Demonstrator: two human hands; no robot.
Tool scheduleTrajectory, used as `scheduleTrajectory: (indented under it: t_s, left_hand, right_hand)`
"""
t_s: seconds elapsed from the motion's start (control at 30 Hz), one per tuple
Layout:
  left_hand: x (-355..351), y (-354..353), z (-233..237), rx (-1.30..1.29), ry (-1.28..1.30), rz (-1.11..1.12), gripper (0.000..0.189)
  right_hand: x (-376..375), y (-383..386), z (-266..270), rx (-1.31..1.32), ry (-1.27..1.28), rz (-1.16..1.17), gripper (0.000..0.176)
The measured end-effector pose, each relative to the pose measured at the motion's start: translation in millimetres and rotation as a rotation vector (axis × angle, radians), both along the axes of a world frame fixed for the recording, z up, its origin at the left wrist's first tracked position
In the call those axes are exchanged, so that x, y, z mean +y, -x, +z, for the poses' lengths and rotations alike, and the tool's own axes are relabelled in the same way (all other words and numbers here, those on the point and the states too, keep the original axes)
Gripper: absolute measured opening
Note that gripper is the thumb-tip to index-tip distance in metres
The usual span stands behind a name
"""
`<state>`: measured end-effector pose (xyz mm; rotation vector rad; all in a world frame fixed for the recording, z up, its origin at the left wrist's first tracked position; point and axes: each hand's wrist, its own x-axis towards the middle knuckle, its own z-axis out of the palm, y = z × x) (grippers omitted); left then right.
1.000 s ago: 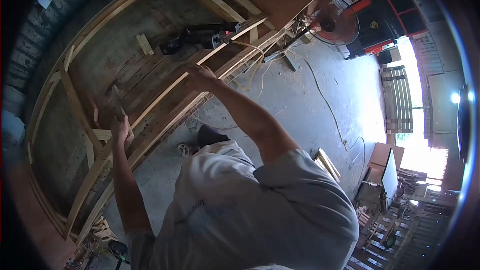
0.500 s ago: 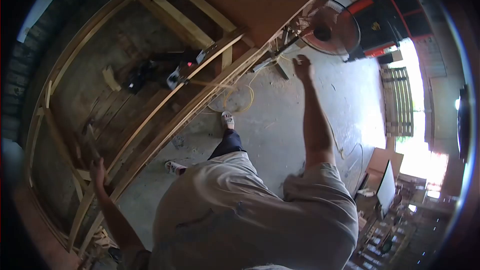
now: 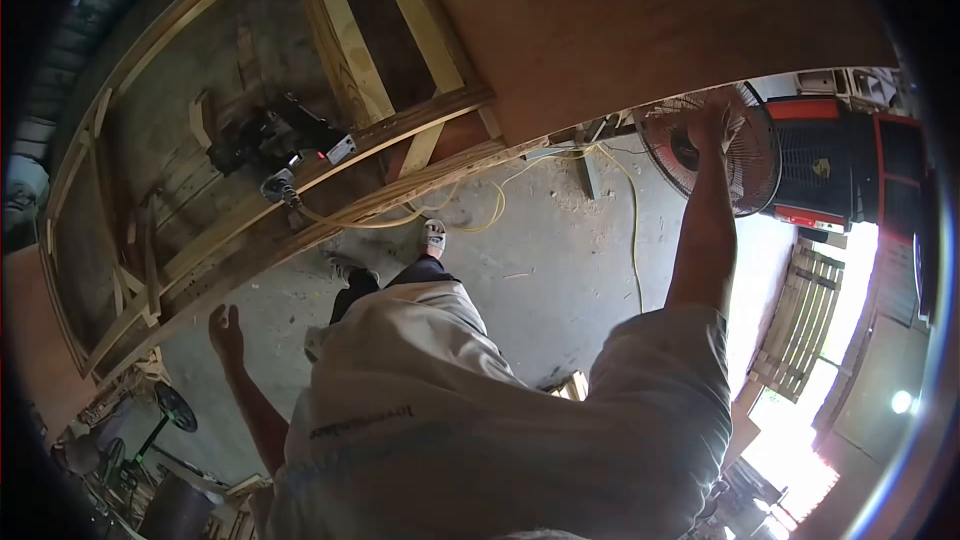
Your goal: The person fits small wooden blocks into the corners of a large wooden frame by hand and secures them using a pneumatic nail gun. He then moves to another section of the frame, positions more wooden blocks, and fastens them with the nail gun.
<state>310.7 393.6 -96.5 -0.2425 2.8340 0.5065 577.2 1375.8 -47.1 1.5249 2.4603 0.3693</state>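
My right hand [image 3: 710,123] is up at a round electric fan [image 3: 690,155], its fingers closed against the wire guard; exactly where they grip is blurred. Low beside the wooden frame [image 3: 190,302], my left hand [image 3: 227,332] hangs in the air with fingers apart and holds nothing. Inside the frame, a slim hammer-like tool [image 3: 152,250] stands near its left end. A black power tool [image 3: 270,145] with a metal hose fitting lies by the frame's inner rail.
A large brown board [image 3: 640,50] covers the frame's far part. A yellow hose [image 3: 637,230] loops over the concrete floor [image 3: 540,310] near my feet. A black and red machine [image 3: 815,160] stands behind the fan, with a wooden pallet [image 3: 800,315] to the right.
My left hand has let go of the hammer-like tool and drawn back from the frame. My right hand has reached forward to the fan. The view has turned.
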Motion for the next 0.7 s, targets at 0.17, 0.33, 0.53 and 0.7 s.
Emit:
scheduleTrajectory:
  t_s: [0.17,0.33,0.53,0.7]
  left_hand:
    - [20,-22,1,-0.073,-0.154,0.174,0.049]
    - [33,-4,-21,0.035,-0.219,0.068,0.049]
    - [59,17,-33,0.091,-0.097,-0.039,0.049]
    - [90,18,-11,0.085,-0.165,-0.1,0.049]
  right_hand:
    - [53,-1,-38,-0.053,-0.311,0.161,0.073]
    - [43,43,9,-0.044,-0.293,0.206,0.069]
    - [62,57,15,-0.146,-0.316,0.403,0.069]
    - [23,48,55,0.186,-0.162,0.247,0.065]
